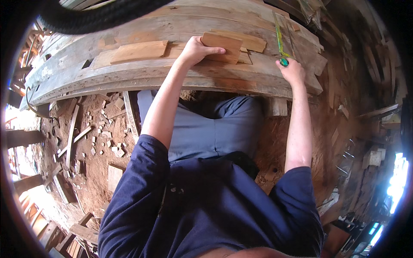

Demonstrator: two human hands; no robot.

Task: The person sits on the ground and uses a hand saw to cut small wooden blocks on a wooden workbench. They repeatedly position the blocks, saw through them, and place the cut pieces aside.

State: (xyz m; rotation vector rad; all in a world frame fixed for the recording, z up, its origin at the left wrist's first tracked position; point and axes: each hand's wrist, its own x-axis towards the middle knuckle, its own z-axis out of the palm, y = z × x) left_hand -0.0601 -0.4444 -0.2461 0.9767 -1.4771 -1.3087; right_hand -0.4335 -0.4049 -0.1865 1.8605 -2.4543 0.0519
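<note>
My left hand [202,51] grips a short, reddish-tan wooden board [228,53], thumb on its face, over a weathered plank bench [150,75]. Other short pale boards lie beside and behind it, one piece [135,50] to the left and another [254,42] at its right. At the bench's right, my right hand [290,64] is closed on a green tape measure [284,61], with a yellow strip [278,32] running from it toward the far side over the planks. A thin dark strip lies beside the yellow one.
Wood offcuts and sticks [116,148] litter the dirt floor [94,172] at left. A bent metal piece [32,103] is at the bench's left end. Stacked timber [374,69] stands at right. My legs [202,129] are under the bench's near edge. A black cable [86,23] crosses the upper left.
</note>
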